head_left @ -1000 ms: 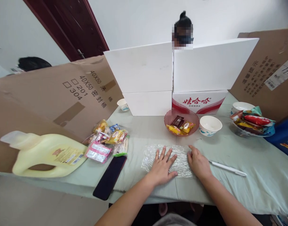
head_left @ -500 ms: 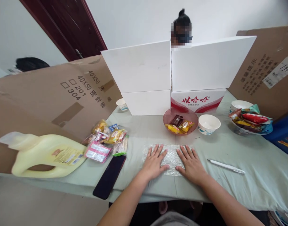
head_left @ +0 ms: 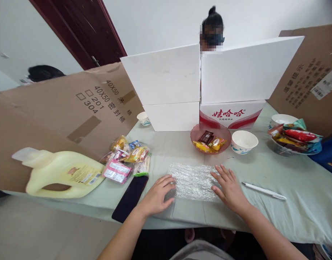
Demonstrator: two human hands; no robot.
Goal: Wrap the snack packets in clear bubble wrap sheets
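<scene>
A crinkled sheet of clear plastic film (head_left: 194, 182) lies flat on the cloth-covered table in front of me. At its left edge is my left hand (head_left: 158, 195), fingers apart and holding nothing. My right hand (head_left: 229, 187) is at the film's right edge, its fingers spread, fingertips over the border. Whether the fingertips press on the film or hover just above it, I cannot tell. Beyond the film stands a pink glass bowl (head_left: 194, 135) with several wrapped snacks, and a white paper bowl (head_left: 244, 142) is beside it.
Left of my hands are a dark phone (head_left: 130, 198), a pile of packaged snacks (head_left: 128, 159) and a pale yellow jug (head_left: 60, 173) on its side. A white pen (head_left: 264, 190) and a heaped snack bowl (head_left: 288, 150) lie right. White boxes (head_left: 168, 83) stand behind; a person (head_left: 212, 25) is beyond.
Both hands have moved apart, from flat on the middle of the film out to its left and right edges. More of the film shows. The view has shifted slightly.
</scene>
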